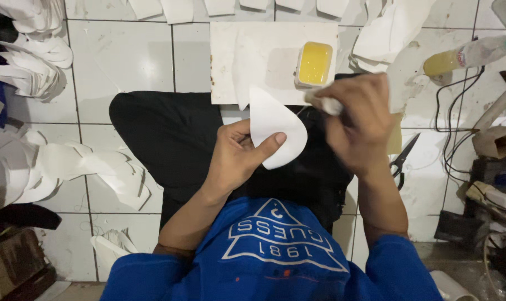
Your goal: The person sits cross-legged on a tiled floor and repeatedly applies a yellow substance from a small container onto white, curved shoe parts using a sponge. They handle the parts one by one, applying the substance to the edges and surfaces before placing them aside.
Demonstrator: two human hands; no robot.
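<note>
White tiled floor (pixel 130 61) with dark grout lines, scuffed and stained (evenly lit), black cables (pixel 451 131) at right

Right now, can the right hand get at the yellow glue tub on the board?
Probably yes. The right hand, holding a small brush, sits just below the open yellow glue tub, with nothing between them.

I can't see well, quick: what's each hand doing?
Left hand: holding a white teardrop-shaped cut piece.
Right hand: closed on a small white-handled tool.
</note>
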